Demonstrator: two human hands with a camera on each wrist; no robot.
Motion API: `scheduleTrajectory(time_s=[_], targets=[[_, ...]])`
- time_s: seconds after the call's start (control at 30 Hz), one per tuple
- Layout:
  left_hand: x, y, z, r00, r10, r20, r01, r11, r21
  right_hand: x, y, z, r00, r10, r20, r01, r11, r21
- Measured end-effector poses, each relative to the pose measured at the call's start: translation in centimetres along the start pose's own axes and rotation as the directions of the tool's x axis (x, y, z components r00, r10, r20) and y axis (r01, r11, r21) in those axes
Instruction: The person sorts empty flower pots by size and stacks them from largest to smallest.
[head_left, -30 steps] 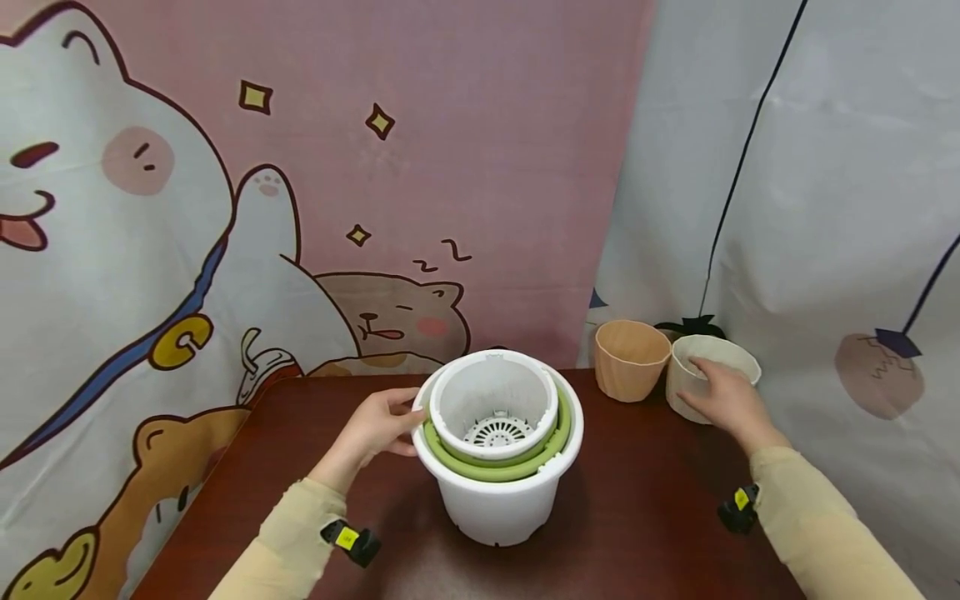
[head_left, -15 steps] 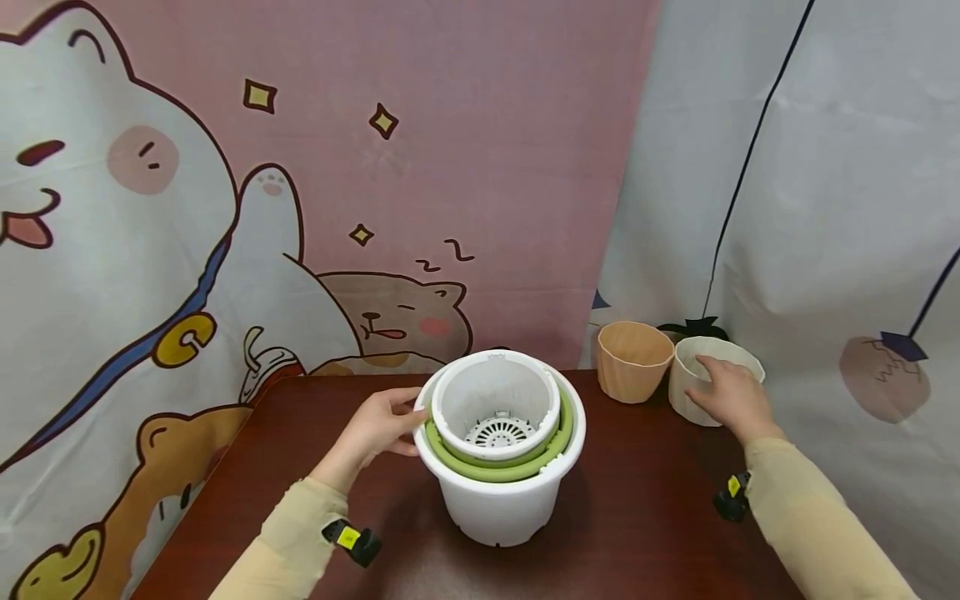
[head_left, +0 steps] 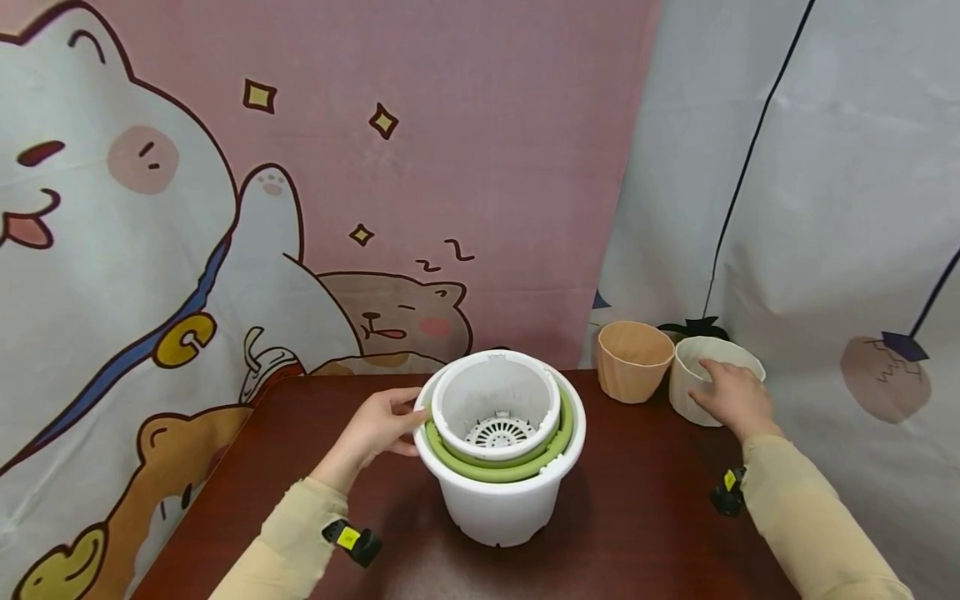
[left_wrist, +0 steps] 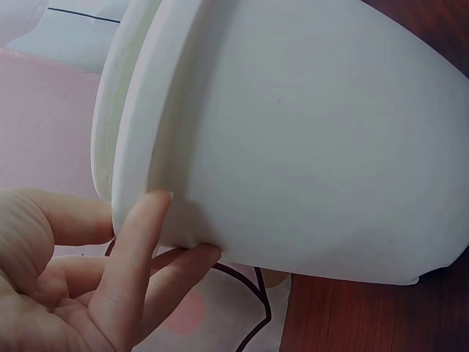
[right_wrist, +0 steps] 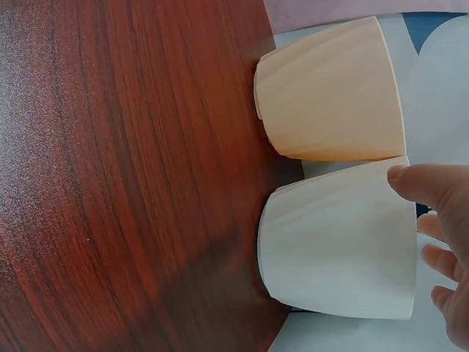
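Observation:
A large white flower pot stands upright on the table, with a green pot nested inside it. Innermost sits a smaller white pot with a slotted bottom. My left hand pinches the left rim of this stack; in the left wrist view its fingers lie on both sides of the rim. At the back right, my right hand is at the mouth of a cream pot. Its thumb overlaps the rim, while the loosely bent other fingers show just beyond the rim.
A peach-coloured pot stands close to the left of the cream one. The dark red wooden table ends at a cartoon-printed cloth at the back.
My right hand has shifted slightly to the right over the cream pot, and its wrist has moved a little left. My left hand and the nested pots have stayed in place.

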State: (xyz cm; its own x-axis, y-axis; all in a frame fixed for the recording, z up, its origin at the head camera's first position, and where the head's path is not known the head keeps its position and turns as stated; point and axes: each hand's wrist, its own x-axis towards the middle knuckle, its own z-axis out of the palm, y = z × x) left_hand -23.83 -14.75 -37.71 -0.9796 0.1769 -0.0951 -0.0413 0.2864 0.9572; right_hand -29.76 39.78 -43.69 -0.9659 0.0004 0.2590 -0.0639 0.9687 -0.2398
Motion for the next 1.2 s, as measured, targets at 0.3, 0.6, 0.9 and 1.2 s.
scheduleTrajectory(time_s=[0.3, 0.6, 0.9, 1.2], targets=[[0.0, 0.0, 0.0, 1.000, 0.011, -0.002, -0.011, 1.000, 0.003, -0.1, 0.4, 0.5, 1.000, -0.021, 0.003, 0.022, 1.000, -0.014], [0.1, 0.0, 0.0, 1.000, 0.017, 0.001, -0.017, 1.000, -0.001, -0.4, 0.4, 0.9, 0.999, -0.045, -0.009, 0.044, 0.999, -0.018], [0.1, 0.0, 0.0, 1.000, 0.006, 0.004, -0.006, 1.000, 0.003, -1.2, 0.2, 1.4, 0.996, -0.014, -0.085, 0.011, 0.999, -0.036], [0.1, 0.0, -0.2, 1.000, 0.004, 0.015, -0.004, 1.000, 0.011, -1.9, -0.2, 1.8, 0.983, 0.011, -0.185, -0.017, 0.999, -0.030]])
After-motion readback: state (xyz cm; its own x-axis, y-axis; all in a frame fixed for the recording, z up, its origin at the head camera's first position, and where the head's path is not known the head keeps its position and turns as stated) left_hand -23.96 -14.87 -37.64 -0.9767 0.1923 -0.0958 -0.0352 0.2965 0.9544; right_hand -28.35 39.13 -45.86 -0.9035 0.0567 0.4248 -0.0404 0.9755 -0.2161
